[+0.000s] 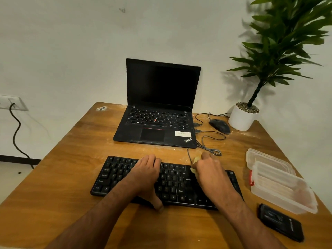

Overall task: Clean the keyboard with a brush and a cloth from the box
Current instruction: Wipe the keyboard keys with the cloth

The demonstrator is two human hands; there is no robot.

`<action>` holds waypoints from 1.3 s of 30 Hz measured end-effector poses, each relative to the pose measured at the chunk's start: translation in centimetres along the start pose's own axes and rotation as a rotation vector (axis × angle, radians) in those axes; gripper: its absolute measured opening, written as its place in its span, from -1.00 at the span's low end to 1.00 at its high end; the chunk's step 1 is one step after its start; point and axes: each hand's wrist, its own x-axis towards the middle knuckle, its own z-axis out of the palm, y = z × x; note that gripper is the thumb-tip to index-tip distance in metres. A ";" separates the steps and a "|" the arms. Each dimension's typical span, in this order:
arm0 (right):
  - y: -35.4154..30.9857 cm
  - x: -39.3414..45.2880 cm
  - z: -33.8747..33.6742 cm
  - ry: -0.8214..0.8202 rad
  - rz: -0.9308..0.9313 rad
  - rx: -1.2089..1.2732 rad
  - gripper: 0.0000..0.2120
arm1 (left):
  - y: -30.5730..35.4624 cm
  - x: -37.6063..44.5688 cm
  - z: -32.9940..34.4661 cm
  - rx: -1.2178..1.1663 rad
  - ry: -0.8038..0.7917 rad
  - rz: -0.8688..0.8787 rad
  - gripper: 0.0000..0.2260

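The left hand (146,174) rests flat on the keyboard (172,187), fingers straight; the right hand (211,170) grips a yellow cloth (195,165) with curled fingers.

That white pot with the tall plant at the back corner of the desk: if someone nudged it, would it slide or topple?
Probably tip rather than slide. The plant rises far above its small white pot and leans to one side, so it looks top-heavy. The pebbles in the pot may add some steadying weight. It also stands close to the table edge, so a push looks risky.
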 end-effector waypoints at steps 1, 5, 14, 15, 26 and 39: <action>0.0 -0.1 -0.1 -0.010 -0.026 0.006 -0.76 | 0.0 0.0 0.0 0.001 0.000 -0.001 0.23; -0.5 -0.9 -0.8 -0.066 -0.103 -0.008 -0.77 | 0.1 -0.1 -0.1 -0.002 -0.009 -0.002 0.25; -1.4 -2.7 -1.2 -0.181 -0.075 0.095 -0.83 | 0.1 -0.2 -0.4 -0.021 -0.025 -0.004 0.22; -1.1 -2.4 -0.8 -0.159 -0.061 0.123 -0.84 | 0.1 -0.2 -0.4 -0.020 -0.023 -0.005 0.21; -1.4 -0.5 -0.7 -0.029 -0.021 0.075 -0.85 | 0.3 -0.5 -0.8 -0.015 -0.042 -0.019 0.22; 0.1 0.2 -0.2 0.063 0.061 0.205 -0.85 | 0.4 -0.3 -0.8 0.010 -0.043 -0.019 0.26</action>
